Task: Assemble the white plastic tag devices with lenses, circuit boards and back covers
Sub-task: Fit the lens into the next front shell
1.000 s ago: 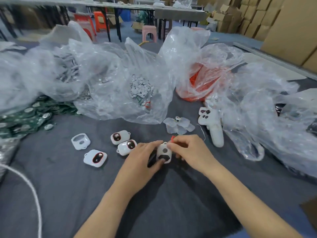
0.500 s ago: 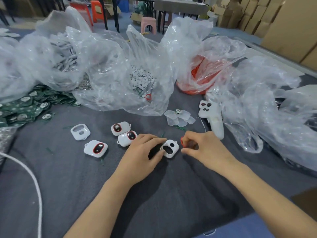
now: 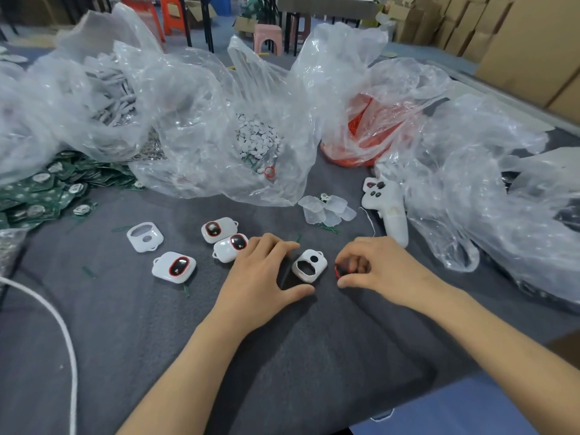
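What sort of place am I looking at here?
Most likely a small assembly workshop, perhaps inside a storeroom. Clear plastic bags of loose parts crowd the work surface, a heap of green circuit boards lies at the left, and stacked brown cardboard cartons line the background.

White tag shell (image 3: pixel 309 265) on grey cloth (image 3: pixel 282 356) between two hands.

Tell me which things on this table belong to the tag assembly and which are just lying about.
Job: white shell beside the left hand; red-rimmed lens pinched in the right hand; three lensed tags; spare empty shell; green circuit boards.
Lying about: white game controller; white cord; cardboard boxes.
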The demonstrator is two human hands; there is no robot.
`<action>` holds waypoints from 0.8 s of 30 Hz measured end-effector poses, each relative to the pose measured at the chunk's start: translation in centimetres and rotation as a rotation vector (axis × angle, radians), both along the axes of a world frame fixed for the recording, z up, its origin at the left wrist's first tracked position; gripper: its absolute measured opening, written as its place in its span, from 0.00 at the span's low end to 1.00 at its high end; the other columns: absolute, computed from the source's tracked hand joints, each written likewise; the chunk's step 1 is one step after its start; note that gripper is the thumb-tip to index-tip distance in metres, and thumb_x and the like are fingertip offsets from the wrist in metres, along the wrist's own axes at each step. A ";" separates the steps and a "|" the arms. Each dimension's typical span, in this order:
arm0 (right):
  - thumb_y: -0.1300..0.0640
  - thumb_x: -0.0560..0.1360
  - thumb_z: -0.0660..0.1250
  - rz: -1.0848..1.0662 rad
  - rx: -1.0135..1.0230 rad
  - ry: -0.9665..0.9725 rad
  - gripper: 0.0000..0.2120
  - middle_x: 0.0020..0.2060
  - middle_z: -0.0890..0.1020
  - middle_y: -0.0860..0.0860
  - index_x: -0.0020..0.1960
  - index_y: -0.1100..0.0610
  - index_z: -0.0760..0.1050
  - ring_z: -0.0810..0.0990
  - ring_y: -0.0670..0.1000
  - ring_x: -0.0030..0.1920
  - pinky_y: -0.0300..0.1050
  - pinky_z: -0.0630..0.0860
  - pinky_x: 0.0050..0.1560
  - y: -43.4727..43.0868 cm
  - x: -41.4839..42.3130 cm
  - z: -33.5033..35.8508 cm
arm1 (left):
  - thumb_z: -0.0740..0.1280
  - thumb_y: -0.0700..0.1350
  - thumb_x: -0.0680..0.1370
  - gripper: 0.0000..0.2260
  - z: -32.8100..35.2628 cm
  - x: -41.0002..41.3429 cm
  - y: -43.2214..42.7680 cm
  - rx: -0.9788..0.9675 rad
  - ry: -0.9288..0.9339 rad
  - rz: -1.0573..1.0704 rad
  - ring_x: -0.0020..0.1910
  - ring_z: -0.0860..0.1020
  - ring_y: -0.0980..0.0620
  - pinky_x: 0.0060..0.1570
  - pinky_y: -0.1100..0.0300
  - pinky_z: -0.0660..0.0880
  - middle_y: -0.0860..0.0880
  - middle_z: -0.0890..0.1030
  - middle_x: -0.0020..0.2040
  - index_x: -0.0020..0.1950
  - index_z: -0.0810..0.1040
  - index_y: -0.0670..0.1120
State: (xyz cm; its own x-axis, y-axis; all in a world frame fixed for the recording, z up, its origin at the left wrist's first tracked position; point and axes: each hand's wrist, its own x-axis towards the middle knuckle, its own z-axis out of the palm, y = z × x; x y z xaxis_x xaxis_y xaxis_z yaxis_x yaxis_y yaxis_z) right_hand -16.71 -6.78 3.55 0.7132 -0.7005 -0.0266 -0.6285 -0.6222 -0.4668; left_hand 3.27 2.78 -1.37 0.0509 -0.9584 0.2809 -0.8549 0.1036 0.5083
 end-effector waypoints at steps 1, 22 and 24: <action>0.54 0.67 0.78 -0.007 -0.007 -0.023 0.12 0.37 0.77 0.46 0.49 0.55 0.82 0.74 0.42 0.34 0.32 0.71 0.39 0.1 0.0 0.1 | 0.70 0.64 0.68 0.28 -0.1 -0.1 0.0 0.000 -0.015 0.015 0.57 0.68 0.54 0.58 0.66 0.59 0.54 0.71 0.55 0.63 0.75 0.51; 0.51 0.69 0.76 0.110 -0.040 -0.112 0.13 0.40 0.76 0.46 0.50 0.54 0.81 0.76 0.47 0.41 0.41 0.72 0.46 0.6 4.2 -0.3 | 0.75 0.52 0.71 0.21 0.7 0.6 -0.2 0.071 0.131 -0.019 0.65 0.69 0.56 0.65 0.65 0.62 0.54 0.70 0.66 0.62 0.80 0.49; 0.52 0.68 0.76 0.108 -0.032 -0.123 0.12 0.39 0.75 0.45 0.50 0.54 0.81 0.75 0.46 0.40 0.38 0.71 0.45 0.6 4.2 -0.4 | 0.75 0.50 0.71 0.18 0.8 1.0 -0.2 0.083 0.169 -0.001 0.65 0.69 0.57 0.63 0.68 0.62 0.53 0.70 0.66 0.60 0.81 0.48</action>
